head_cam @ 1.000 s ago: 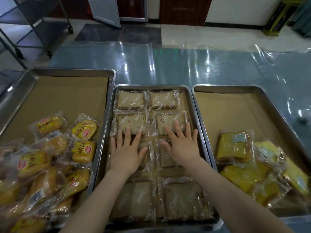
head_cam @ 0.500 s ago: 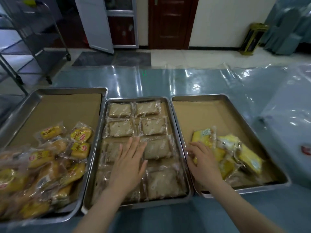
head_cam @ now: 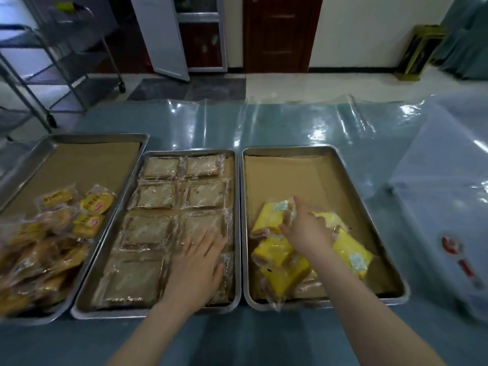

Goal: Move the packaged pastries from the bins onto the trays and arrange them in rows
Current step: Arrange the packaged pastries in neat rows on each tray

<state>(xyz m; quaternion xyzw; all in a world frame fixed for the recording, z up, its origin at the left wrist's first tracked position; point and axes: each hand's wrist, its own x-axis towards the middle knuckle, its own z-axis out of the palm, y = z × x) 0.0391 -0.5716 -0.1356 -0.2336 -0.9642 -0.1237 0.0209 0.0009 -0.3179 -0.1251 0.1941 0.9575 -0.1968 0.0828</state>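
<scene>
Three metal trays lined with brown paper stand side by side. In the middle tray (head_cam: 111,314), brown sliced-cake packages (head_cam: 155,195) lie in two columns of neat rows. My left hand (head_cam: 196,262) rests flat on the near right package there. The right tray (head_cam: 290,175) holds a loose heap of yellow packaged pastries (head_cam: 351,249) at its near end. My right hand (head_cam: 307,231) reaches into that heap, index finger and thumb spread over the top yellow package (head_cam: 269,217). The left tray (head_cam: 79,159) holds a pile of orange-yellow bun packages (head_cam: 95,204).
A clear plastic sheet covers the blue table (head_cam: 264,122). A pale translucent bin with a red label (head_cam: 449,207) sits at the right edge. A wheeled metal rack (head_cam: 66,62) stands on the floor at far left. Far halves of the left and right trays show bare paper.
My right hand left the middle tray and moved right into the yellow heap. My left hand slid toward the near right of the middle tray. The view pulled back and up.
</scene>
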